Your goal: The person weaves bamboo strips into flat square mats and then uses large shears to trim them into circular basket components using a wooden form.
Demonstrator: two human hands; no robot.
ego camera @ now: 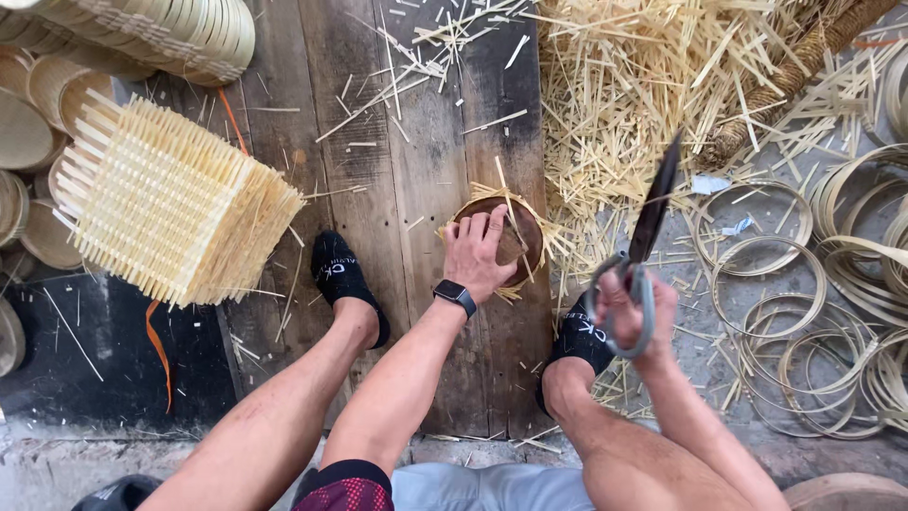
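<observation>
My left hand point(478, 254) presses down on a round brown form point(526, 237) with bamboo strips sticking out around its rim, resting on dark wooden planks point(407, 170). A dark watch sits on that wrist. My right hand point(632, 308) grips the grey looped handles of large black shears point(653, 213), blades pointing up and away, raised to the right of the round form. My two feet in black socks rest on the planks on either side of the left arm.
A stack of woven bamboo mats point(170, 203) lies at left, with round bamboo baskets point(28, 132) behind it. Cut bamboo slivers point(634, 85) pile up at top right. Several bamboo hoops point(804, 312) lie on the ground at right.
</observation>
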